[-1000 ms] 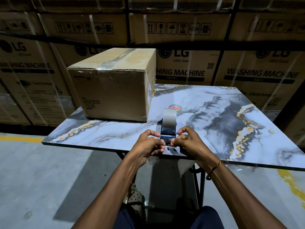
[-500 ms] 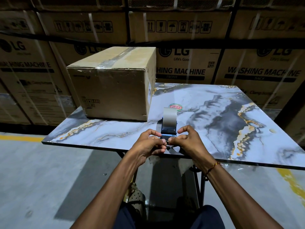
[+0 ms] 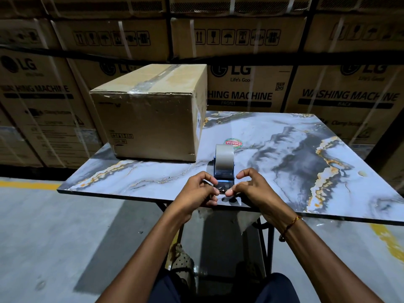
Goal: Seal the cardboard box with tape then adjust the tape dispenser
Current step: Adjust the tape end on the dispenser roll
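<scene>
Standing near the front edge of the marble-patterned worktop (image 3: pixel 284 149), the tape dispenser (image 3: pixel 224 169) carries a grey tape roll upright on a blue frame. Both hands meet at its near end. The left hand (image 3: pixel 197 193) and right hand (image 3: pixel 253 189) each pinch with thumb and fingertips at the low front part of the dispenser; whether they grip the frame itself or a loose tape end cannot be told.

The cardboard box (image 3: pixel 153 119) sits at the far left corner of the worktop, its left side close to the worktop's left edge. A strip of clear tape runs along its top seam, flaps shut. Box and dispenser stand near each other but apart.

Right of the dispenser the worktop surface lies bare to the far and right edges. The front edge runs just under the wrists. A concrete floor (image 3: pixel 54 237) with a yellow line lies to the left.

Legible writing: a round red-and-green sticker (image 3: pixel 233 143) behind the dispenser, text inverted and not readable with certainty. Stacked cartons (image 3: pixel 251 88) behind read "LG", "Life's Good" in part, "WASHING MACHINE", "FRONT" and "BACK", with handling symbols and a QR code. Small printed marks on the box's front face are too small to read.

A thread band (image 3: pixel 290 224) circles the right wrist.
</scene>
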Demonstrator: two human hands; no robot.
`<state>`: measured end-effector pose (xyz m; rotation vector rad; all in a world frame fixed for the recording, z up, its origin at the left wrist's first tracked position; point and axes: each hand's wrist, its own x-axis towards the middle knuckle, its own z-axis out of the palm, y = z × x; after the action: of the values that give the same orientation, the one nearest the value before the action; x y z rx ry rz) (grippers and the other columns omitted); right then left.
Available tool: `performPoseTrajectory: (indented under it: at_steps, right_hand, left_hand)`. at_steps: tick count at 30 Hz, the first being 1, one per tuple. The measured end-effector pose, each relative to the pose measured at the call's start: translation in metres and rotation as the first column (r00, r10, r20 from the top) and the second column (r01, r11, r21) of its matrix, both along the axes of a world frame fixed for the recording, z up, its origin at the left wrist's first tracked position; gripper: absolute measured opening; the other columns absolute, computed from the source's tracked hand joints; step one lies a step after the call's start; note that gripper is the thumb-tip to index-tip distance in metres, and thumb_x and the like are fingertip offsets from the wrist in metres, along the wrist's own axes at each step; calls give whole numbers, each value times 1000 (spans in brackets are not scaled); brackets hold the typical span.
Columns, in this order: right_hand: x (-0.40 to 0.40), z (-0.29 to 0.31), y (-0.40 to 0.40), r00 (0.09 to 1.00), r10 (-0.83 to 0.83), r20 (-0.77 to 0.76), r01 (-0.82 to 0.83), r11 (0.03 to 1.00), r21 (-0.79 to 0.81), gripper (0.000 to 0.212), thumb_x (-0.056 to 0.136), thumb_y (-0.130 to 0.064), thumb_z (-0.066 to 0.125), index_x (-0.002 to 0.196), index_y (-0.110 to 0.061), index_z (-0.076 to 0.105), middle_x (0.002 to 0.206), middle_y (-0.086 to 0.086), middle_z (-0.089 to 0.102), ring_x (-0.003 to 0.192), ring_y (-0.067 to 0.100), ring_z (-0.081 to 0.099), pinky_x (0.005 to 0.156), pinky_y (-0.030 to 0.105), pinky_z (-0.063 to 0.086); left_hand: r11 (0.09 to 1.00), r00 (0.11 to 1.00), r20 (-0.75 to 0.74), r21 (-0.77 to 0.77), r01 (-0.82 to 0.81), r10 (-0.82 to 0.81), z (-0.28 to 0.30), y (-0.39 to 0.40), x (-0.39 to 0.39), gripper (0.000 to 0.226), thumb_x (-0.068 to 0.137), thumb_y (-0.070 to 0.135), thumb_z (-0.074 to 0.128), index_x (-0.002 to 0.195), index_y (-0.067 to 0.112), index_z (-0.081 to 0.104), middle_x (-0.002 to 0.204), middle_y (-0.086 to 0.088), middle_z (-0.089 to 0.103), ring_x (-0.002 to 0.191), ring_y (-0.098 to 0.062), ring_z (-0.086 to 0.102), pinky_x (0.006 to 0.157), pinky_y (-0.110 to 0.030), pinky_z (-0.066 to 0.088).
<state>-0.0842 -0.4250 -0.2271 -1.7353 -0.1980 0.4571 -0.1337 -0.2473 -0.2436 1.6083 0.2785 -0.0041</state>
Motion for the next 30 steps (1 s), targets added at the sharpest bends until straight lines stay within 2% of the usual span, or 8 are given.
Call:
performPoseTrajectory:
  at_steps: [1, 4, 7, 13, 17, 22, 26, 30]
  right_hand:
    - [1, 0, 0, 1000, 1, -3, -1, 1000, 2, 34, 86, 5, 59, 115, -6, 45, 89, 24, 77, 39, 4, 56, 38, 15, 33]
    - [3, -1, 0, 1000, 5, -9, -5, 1000, 30, 34, 88, 6, 57, 118, -2, 43, 88, 25, 77, 50, 14, 67, 45, 13, 41]
    - [1, 1, 0, 1000, 9, -6, -9, 999, 35, 37, 88, 4, 59, 120, 0, 42, 86, 24, 76, 59, 20, 72, 51, 14, 44]
    - [-7, 11, 0, 1000, 4, -21, -3, 999, 32, 32, 88, 7, 58, 116, -3, 45, 88, 29, 73, 39, 9, 59, 39, 11, 37]
    - [-1, 4, 2, 1000, 19, -1, -19, 1000, 16, 29, 86, 2, 57, 110, -9, 44, 83, 18, 78, 59, 19, 69, 49, 22, 40]
    - [1, 2, 3, 1000, 27, -4, -27, 1000, 10, 27, 86, 3, 55, 106, -11, 43, 85, 23, 77, 57, 23, 63, 47, 24, 34]
    - [0, 4, 1, 1000, 16, -15, -16, 1000, -1, 27, 85, 6, 52, 106, -9, 43, 90, 29, 75, 39, 10, 56, 39, 16, 33]
    - [0, -4, 6, 998, -5, 58, 7, 999, -40, 30, 94, -16, 64, 112, -2, 46, 80, 15, 79, 51, 13, 61, 45, 18, 37]
  left_hand:
    - [980, 998, 66, 198, -6, -7, -3, 1, -1, 20, 85, -2, 54, 97, 13, 61, 78, -10, 62, 60, -16, 61, 65, -34, 56]
    - [716, 928, 343, 684, -139, -148, -14, 5, -7, 30, 84, 7, 56, 108, 23, 63, 92, -1, 54, 68, -3, 53, 66, -16, 44]
    - [526, 837, 462, 809, -262, -293, -23, 4, -8, 28, 88, 18, 63, 115, 24, 62, 102, 2, 48, 81, -9, 49, 61, -25, 47]
    - [215, 732, 551, 833, -510, -401, -26, 2, 3, 8, 82, 18, 72, 86, 17, 65, 92, -3, 57, 79, -24, 50, 49, -34, 40]
    - [180, 704, 567, 817, -548, -428, -34, 7, 5, 5, 84, 10, 67, 83, 12, 63, 88, -5, 57, 77, -25, 47, 49, -35, 40]
    - [208, 683, 603, 792, -574, -412, -37, 4, 4, 17, 85, 9, 70, 76, 9, 56, 83, -5, 57, 77, -25, 48, 45, -36, 43]
    - [221, 668, 622, 778, -588, -409, -36, 6, 3, 26, 93, 21, 67, 74, 9, 55, 80, -5, 54, 76, -25, 47, 47, -32, 39]
    - [205, 660, 617, 778, -594, -429, -35, 11, 0, 23, 92, 16, 68, 73, 9, 56, 80, -6, 56, 74, -26, 48, 47, -34, 39]
